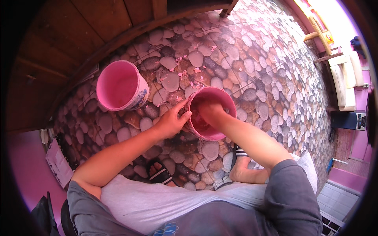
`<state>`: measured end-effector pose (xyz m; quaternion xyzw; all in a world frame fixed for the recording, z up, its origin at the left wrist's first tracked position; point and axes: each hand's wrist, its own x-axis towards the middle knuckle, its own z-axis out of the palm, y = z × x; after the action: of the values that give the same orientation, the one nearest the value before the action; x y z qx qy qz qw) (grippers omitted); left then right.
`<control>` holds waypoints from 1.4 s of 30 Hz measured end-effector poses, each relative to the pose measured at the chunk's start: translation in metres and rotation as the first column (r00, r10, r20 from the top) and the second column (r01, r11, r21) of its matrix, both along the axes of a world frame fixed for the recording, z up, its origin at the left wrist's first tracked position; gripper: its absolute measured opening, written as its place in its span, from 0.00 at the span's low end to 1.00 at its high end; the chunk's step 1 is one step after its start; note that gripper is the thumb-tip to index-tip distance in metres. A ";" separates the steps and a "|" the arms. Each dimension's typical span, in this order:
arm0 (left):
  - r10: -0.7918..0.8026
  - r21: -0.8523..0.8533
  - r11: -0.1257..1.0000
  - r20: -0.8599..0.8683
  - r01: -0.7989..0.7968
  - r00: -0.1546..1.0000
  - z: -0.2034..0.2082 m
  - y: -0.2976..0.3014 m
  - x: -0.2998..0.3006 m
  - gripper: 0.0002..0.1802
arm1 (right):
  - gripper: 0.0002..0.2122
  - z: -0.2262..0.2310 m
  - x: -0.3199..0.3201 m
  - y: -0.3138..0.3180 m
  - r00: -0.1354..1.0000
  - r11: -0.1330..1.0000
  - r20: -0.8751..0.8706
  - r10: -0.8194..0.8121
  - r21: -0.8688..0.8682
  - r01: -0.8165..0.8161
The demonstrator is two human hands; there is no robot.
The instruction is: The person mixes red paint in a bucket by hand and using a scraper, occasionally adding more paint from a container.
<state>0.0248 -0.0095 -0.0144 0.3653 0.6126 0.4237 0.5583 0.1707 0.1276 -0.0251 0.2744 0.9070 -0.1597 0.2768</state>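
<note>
Pebble-patterned floor, round pink bucket, hands' grip.

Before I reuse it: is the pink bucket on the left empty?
Apparently empty: the left pink bucket stands upright and open, showing only pink-stained inner walls. Its very bottom is unclear.

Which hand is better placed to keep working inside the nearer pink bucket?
Right. The right hand is already down inside the pink bucket, while the left hand grips its outer rim, likely steadying it.
</note>
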 end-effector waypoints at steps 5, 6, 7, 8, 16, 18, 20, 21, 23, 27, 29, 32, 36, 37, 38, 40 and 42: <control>0.002 0.032 0.999 -0.050 -0.001 0.999 -0.009 -0.001 -0.004 0.32 | 0.11 0.026 -0.001 -0.006 0.967 0.979 0.150 0.205 -0.049 -0.200; -0.040 -0.009 0.999 0.005 0.040 0.999 -0.005 0.001 -0.006 0.32 | 0.11 0.023 -0.004 0.001 0.968 0.980 0.149 0.200 -0.041 -0.196; -0.079 -0.048 0.995 0.061 0.082 0.995 -0.002 0.003 -0.006 0.32 | 0.12 0.015 -0.007 0.008 0.988 0.991 0.072 0.134 -0.020 -0.133; -0.077 -0.047 0.996 0.064 0.080 0.995 -0.004 0.003 -0.004 0.32 | 0.12 0.005 -0.006 0.011 0.997 0.997 -0.002 0.073 -0.011 -0.073; -0.065 -0.002 0.998 -0.031 0.065 0.997 -0.006 0.001 -0.004 0.32 | 0.13 0.006 0.000 0.004 0.948 0.946 0.075 0.308 0.079 -0.313; -0.063 -0.012 0.998 0.006 0.063 0.998 -0.010 0.000 -0.004 0.32 | 0.13 0.009 -0.004 0.004 0.969 0.959 -0.002 0.246 0.146 -0.243; -0.074 -0.017 0.997 0.051 0.075 0.996 -0.007 0.000 -0.001 0.32 | 0.15 0.017 0.009 -0.006 0.961 0.974 0.165 0.224 -0.029 -0.223; -0.015 -0.025 1.000 0.096 0.018 0.995 0.001 0.000 0.001 0.32 | 0.15 0.012 0.016 -0.005 0.961 0.977 0.171 0.215 -0.029 -0.214; 0.043 -0.027 0.999 0.140 -0.039 0.989 0.004 0.001 0.003 0.32 | 0.14 0.000 0.026 -0.002 0.972 0.979 0.203 0.121 -0.188 -0.082; -0.008 0.036 0.999 0.007 0.008 1.000 -0.003 0.001 0.000 0.32 | 0.14 -0.006 0.027 -0.008 0.978 0.994 0.204 0.047 -0.107 -0.026; 0.000 0.063 0.998 0.014 -0.001 1.000 -0.004 0.000 0.001 0.32 | 0.15 -0.001 0.024 -0.005 0.973 0.988 0.190 0.130 -0.107 -0.111; -0.041 0.042 0.998 -0.174 0.049 0.984 -0.006 -0.005 -0.003 0.31 | 0.14 0.022 0.003 0.009 0.984 0.979 0.178 0.008 -0.203 0.029; -0.044 0.075 0.996 -0.146 0.055 0.988 0.002 0.000 0.000 0.33 | 0.13 -0.065 0.037 -0.009 0.863 0.974 -0.482 -0.150 0.079 0.213; -0.060 0.090 0.993 -0.214 0.080 0.975 0.011 0.002 0.002 0.35 | 0.13 -0.083 0.038 -0.011 0.817 0.934 -0.570 0.082 0.329 0.136; -0.057 0.081 0.994 -0.217 0.076 0.974 0.015 0.000 0.003 0.35 | 0.13 -0.082 0.031 -0.015 0.778 0.893 -0.594 0.204 0.438 0.101; -0.022 0.045 0.999 -0.161 0.030 0.987 0.017 -0.003 0.011 0.35 | 0.14 -0.078 0.023 -0.021 0.909 0.980 -0.414 0.042 0.196 0.044; 0.014 0.069 0.998 -0.116 -0.006 0.993 0.014 -0.006 0.020 0.36 | 0.17 -0.077 0.023 -0.018 0.985 0.977 -0.093 -0.146 -0.171 0.129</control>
<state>0.0443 -0.0151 -0.0004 0.4052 0.6311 0.4251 0.5068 0.1941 0.1095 -0.1026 0.3041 0.8828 -0.2669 0.2386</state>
